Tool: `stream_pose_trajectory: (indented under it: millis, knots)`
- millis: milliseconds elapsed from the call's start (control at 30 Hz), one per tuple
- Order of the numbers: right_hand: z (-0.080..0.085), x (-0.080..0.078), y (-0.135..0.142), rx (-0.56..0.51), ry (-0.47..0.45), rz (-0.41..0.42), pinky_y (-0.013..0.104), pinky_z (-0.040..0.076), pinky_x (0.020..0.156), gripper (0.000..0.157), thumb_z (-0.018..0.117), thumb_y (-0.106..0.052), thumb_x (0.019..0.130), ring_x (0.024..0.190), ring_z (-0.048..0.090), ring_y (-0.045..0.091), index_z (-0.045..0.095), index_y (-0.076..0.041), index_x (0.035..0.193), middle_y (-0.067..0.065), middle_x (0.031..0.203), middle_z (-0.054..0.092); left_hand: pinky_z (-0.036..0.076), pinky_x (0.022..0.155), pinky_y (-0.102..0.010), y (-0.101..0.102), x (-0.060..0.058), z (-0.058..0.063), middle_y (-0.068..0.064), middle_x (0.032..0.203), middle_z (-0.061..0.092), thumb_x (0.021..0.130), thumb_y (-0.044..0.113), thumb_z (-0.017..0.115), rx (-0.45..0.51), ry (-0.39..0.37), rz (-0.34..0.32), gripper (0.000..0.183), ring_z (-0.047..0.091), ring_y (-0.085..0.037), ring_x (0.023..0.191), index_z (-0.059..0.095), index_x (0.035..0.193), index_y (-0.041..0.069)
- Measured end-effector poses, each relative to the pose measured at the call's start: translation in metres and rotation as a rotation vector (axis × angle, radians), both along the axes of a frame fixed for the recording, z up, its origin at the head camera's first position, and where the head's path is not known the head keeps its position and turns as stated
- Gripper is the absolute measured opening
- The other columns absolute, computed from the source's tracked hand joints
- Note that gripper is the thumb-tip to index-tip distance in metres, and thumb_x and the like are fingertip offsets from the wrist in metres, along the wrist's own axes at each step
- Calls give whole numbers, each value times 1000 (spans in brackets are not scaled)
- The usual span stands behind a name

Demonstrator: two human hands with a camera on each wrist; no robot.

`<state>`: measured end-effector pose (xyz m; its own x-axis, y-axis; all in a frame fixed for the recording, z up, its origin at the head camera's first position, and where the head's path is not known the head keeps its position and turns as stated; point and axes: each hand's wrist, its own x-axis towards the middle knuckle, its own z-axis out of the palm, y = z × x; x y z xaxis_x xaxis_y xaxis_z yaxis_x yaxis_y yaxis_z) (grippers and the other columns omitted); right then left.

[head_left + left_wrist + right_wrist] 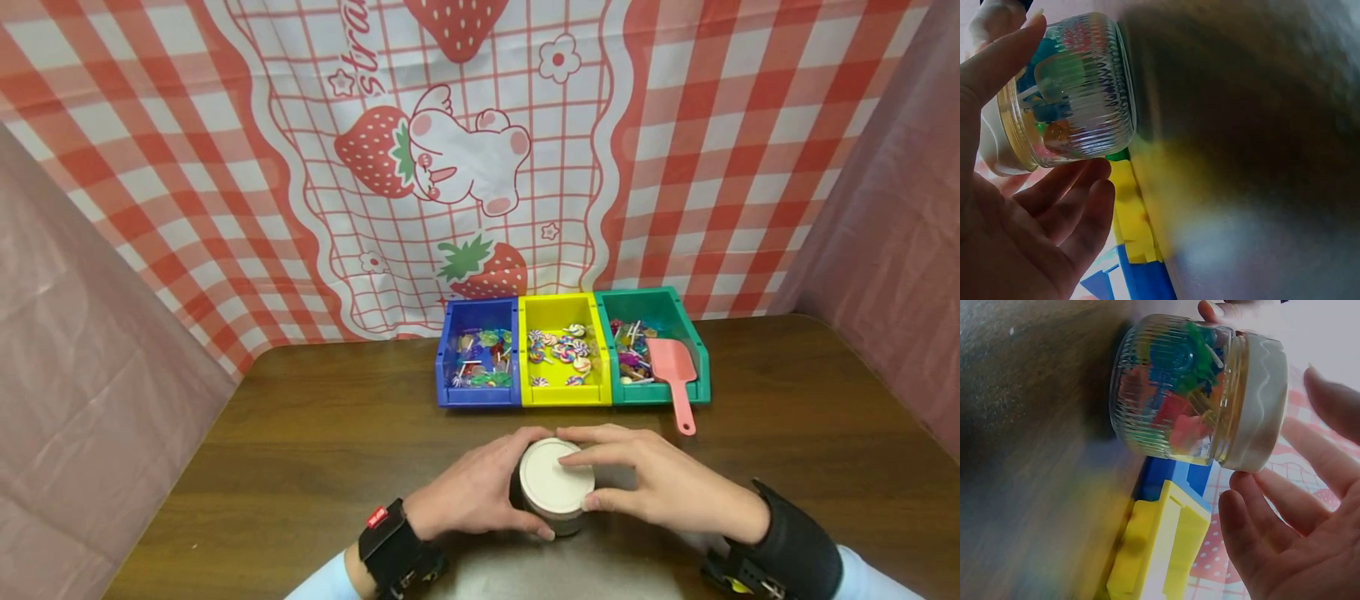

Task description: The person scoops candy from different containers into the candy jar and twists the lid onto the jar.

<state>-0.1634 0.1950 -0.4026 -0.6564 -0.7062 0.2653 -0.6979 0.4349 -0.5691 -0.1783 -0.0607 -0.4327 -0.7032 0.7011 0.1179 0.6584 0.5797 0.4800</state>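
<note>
A ribbed glass jar [1166,387] with a cream lid [551,479] stands upright on the table. Colourful small pieces, some with white sticks, show through its glass. My left hand [480,485] curves round the jar's left side, with the thumb on the near side and the fingers on the far side. From the right, my right hand [656,479] reaches over the lid with spread, slightly bent fingers. One fingertip overlaps the lid's top in the head view, and the right wrist view shows the thumb apart from it.
Behind the jar, blue [480,396], yellow [566,394] and green [693,387] bins stand side by side, holding small lollipops and other pieces. A pink scoop [672,367] leans over the green bin's front. A checked strawberry cloth [480,150] hangs behind the wooden table [322,433].
</note>
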Motion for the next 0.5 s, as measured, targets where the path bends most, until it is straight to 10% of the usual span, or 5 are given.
stream_pose_trajectory:
  millis: [500]
  knots:
    - [-4, 1, -4, -2, 90, -20, 33, 45, 84, 26, 64, -43, 81, 113, 49, 11, 68, -33, 106, -8, 128, 51, 40, 85, -22, 2, 2, 3, 12, 126, 49, 63, 68, 66, -10, 19, -8, 95, 49, -3, 104, 28, 140, 29]
